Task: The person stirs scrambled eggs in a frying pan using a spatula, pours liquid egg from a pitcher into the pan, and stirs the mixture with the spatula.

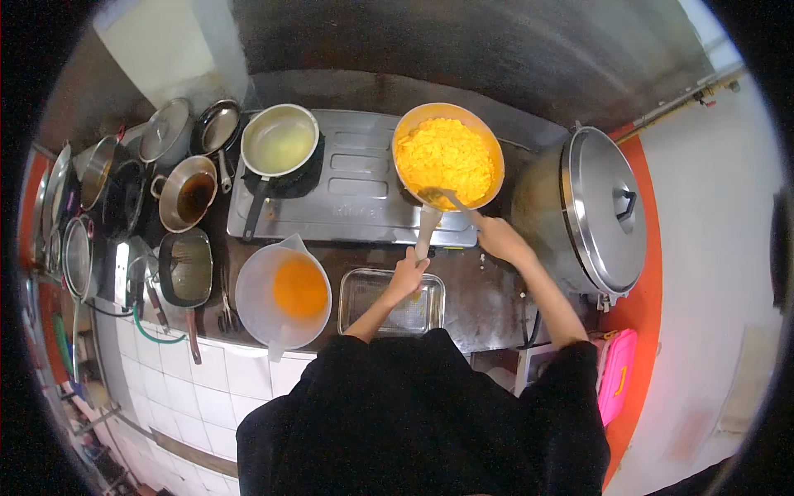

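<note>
Yellow scrambled egg fills much of the frying pan on the right side of the gas stove. My left hand is closed around the pan's pale handle. In my right hand is a spatula, its lower end among the egg at the pan's near edge. The fingers are wrapped round its handle; the head is partly hidden by egg. Below my left forearm lies a steel tray with a mesh-like bottom.
A light saucepan sits on the left burner of the stove. Orange liquid lies in a white plastic jug. A large lidded pot stands at right. Several pans, including one with brown liquid, crowd the left.
</note>
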A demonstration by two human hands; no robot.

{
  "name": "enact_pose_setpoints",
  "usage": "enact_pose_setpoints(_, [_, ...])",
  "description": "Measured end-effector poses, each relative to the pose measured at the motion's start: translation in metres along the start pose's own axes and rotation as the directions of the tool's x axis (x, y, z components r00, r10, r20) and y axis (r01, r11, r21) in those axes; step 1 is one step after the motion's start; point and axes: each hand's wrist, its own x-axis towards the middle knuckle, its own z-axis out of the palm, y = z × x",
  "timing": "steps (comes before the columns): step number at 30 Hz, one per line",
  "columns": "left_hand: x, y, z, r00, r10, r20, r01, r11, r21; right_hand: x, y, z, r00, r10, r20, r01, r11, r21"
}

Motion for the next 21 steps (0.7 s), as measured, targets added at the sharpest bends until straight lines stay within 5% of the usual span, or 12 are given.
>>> enact_pose_setpoints(5, [-0.004, 0.005, -0.002, 1.000, 0.003, -0.019, -0.003, 0.999, 0.036, 0.073, 0.049, 0.055, 0.949, 0.001, -0.316, 0.103, 0.945, 0.311])
enact_pose_setpoints(6, [-0.002, 0.005, -0.003, 1.000, -0.012, -0.013, 0.013, 0.999, 0.035, 0.065, 0.038, 0.032, 0.948, 0.315, 0.038, -0.258, 0.695, 0.671])
enact_pose_setpoints(7, [-0.001, 0.003, -0.003, 1.000, -0.028, -0.008, 0.029, 0.999, 0.032, 0.061, 0.053, 0.028, 0.965, 0.187, 0.186, -0.234, 0.278, 0.932])
enact_pose_setpoints(11, [-0.001, 0.003, -0.005, 0.999, -0.027, 0.022, 0.027, 0.999, 0.018, 0.004, 0.042, -0.012, 0.968, 0.186, 0.167, -0.249, 0.648, 0.720])
enact_pose_setpoints(15, [0.000, 0.001, -0.001, 1.000, -0.015, 0.015, 0.015, 0.999, 0.030, -0.039, 0.021, -0.020, 0.950, 0.204, 0.237, -0.306, 0.762, 0.571])
enact_pose_setpoints(17, [-0.004, 0.008, -0.001, 0.999, -0.033, 0.007, 0.033, 0.999, 0.022, -0.025, 0.019, 0.019, 0.994, -0.046, -0.102, 0.084, 0.907, 0.413])
enact_pose_setpoints(19, [-0.003, 0.009, -0.001, 0.998, -0.054, 0.017, 0.054, 0.998, 0.015, 0.001, -0.011, 0.022, 0.998, 0.067, 0.002, -0.059, 0.858, 0.510])
enact_pose_setpoints(21, [-0.001, 0.006, -0.002, 0.997, -0.075, 0.029, 0.075, 0.997, 0.005, 0.074, 0.015, 0.106, 0.847, -0.095, -0.522, 0.301, 0.897, 0.325])
